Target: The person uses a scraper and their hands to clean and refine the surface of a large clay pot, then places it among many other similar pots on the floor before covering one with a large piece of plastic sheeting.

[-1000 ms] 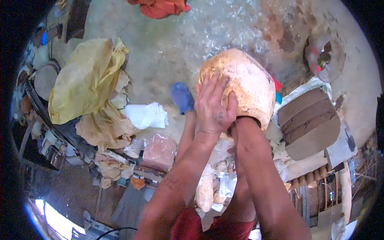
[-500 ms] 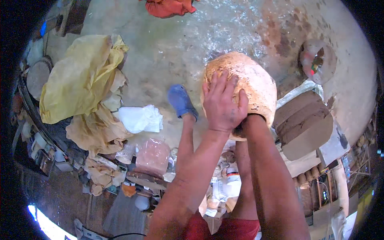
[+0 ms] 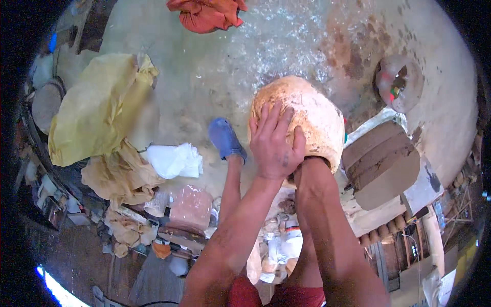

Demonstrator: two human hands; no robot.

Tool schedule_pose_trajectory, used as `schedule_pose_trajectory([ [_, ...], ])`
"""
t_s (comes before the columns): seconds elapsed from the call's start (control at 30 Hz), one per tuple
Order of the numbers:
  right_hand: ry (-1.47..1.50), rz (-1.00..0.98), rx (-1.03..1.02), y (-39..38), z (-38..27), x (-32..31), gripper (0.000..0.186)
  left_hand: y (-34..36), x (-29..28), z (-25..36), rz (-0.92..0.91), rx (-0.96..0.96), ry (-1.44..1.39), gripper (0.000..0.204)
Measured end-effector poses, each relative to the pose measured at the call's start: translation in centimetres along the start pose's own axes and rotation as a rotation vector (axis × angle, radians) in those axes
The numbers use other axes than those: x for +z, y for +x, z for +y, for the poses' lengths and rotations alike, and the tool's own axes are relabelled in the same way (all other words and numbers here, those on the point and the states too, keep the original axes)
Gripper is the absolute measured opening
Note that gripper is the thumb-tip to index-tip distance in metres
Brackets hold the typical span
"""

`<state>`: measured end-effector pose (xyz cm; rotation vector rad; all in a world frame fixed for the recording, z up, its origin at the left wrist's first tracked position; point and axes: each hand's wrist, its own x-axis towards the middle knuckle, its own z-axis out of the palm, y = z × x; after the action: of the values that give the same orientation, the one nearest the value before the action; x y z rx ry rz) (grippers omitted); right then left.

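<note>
A large rounded clay pot [image 3: 317,115], pale tan with a rough, mottled surface, is tipped so that its mouth faces me. My left hand [image 3: 279,140] lies flat on the pot's near left side, its fingers spread and the thumb apart. Through the mouth goes my right hand [image 3: 311,171]; only the wrist shows, and its fingers are hidden inside the pot.
Right of the pot sits a grooved brown clay block [image 3: 381,166]; beyond it is a round disc [image 3: 399,84] with small things on it. Yellow sheeting [image 3: 94,110], white cloth [image 3: 176,159] and a pink tub [image 3: 190,207] are at left. A red cloth bundle [image 3: 207,14] lies far off.
The pot and both arms appear slightly lower and further left, while the surroundings also shift as the view moves. The red bundle shows more fully. My left hand stays on the pot, my right inside.
</note>
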<state>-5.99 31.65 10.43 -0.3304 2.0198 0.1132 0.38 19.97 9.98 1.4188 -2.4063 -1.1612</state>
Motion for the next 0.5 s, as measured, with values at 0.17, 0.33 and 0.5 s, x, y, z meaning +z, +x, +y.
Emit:
schedule_pose_trajectory([
  [0.17,0.05,-0.043,-0.025,-0.3,-0.4,1.1,0.041,-0.1,-1.0,-0.3,-0.039,-0.025,0.035,0.046],
  [0.33,0.065,-0.023,-0.015,0.7,0.5,-0.1,0.04,0.7,-0.2,0.6,-0.057,0.036,0.012,0.042],
  [0.5,0.088,-0.042,-0.046,1.4,0.0,-0.5,0.04,0.4,-0.8,0.9,-0.067,0.037,0.019,0.042],
])
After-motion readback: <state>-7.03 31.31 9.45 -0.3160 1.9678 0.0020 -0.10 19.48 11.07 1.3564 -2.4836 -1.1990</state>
